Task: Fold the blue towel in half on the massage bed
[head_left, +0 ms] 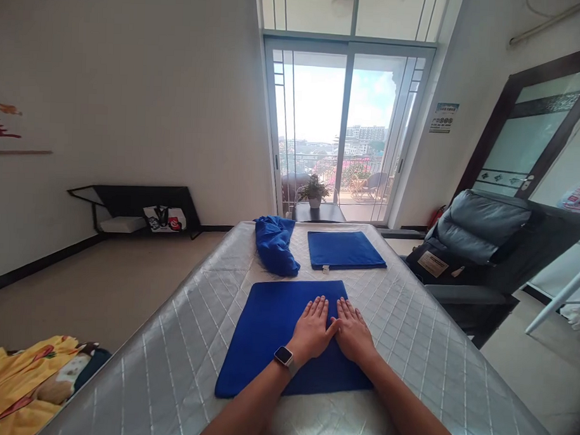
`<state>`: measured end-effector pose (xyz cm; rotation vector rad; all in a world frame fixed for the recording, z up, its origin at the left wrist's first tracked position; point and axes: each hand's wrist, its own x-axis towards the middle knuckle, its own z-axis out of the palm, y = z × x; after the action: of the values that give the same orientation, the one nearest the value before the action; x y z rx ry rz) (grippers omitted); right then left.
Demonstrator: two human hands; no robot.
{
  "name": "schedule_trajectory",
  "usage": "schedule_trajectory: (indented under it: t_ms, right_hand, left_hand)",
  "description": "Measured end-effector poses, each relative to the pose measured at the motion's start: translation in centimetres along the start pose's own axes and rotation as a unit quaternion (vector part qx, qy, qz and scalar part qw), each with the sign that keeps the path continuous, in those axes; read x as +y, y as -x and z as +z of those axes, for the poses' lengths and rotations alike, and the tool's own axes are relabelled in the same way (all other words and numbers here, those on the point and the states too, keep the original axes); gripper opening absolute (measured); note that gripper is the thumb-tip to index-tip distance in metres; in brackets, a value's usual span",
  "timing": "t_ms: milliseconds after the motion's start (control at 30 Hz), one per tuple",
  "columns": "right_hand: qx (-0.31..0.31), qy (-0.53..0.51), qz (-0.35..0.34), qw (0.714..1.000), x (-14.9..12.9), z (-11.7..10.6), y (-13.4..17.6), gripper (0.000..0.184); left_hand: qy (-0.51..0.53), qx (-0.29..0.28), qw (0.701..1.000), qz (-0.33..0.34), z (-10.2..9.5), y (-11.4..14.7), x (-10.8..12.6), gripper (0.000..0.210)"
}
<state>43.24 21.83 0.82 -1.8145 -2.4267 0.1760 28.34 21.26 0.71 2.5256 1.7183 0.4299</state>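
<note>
A blue cloth (267, 331), spread flat in a rough rectangle, lies in front of me on the quilted silver mattress (181, 340). My left hand (312, 326) rests palm down on it, fingers stretched forward, a watch on the wrist. Just to the right, my right hand (353, 331) also lies flat near the cloth's right edge. The two thumbs meet or overlap between the hands. Farther back is a flat folded blue cloth (346, 249) with a small white tag at its near edge. Left of that sits a crumpled blue cloth (276, 245).
A dark armchair (480, 230) with a bag on it stands to the right of the mattress. Yellow patterned fabric (27, 379) lies at the lower left. Beyond the far edge, a potted plant (314, 190) stands on a small table before the sliding glass door (345, 130).
</note>
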Motion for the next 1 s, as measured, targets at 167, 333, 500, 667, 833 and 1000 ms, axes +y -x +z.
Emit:
schedule_trajectory:
  t_ms: [167, 333, 500, 667, 833, 1000]
  right_hand:
    - [-0.003, -0.018, 0.01, 1.0, -0.2, -0.2, 0.0, 0.067]
    - [-0.015, -0.024, 0.017, 0.999, -0.2, -0.2, -0.1, 0.068]
    - [-0.03, -0.001, 0.016, 0.999, -0.2, -0.5, -0.1, 0.069]
    - [-0.02, 0.02, -0.005, 1.0, -0.3, -2.2, -2.3, 0.067]
    - [-0.006, -0.001, -0.008, 1.0, -0.1, -2.6, -6.2, 0.067]
    - [0.009, -0.023, 0.001, 1.0, 0.8, -0.8, -7.5, 0.068]
  left_hand:
    - [-0.037, -0.015, 0.996, -0.077, -0.9, 3.5, -6.9, 0.08]
    - [-0.099, -0.003, 0.982, -0.163, -2.5, 7.6, -14.6, 0.08]
    - [-0.101, 0.026, 0.981, -0.162, -2.0, 9.1, -17.2, 0.07]
    - [-0.107, 0.006, 0.989, -0.107, -2.1, 9.1, -17.3, 0.061]
    - [-0.119, 0.019, 0.986, -0.112, -1.7, 9.1, -17.4, 0.063]
    - [-0.113, 0.006, 0.976, -0.184, -1.5, 9.0, -18.0, 0.07]
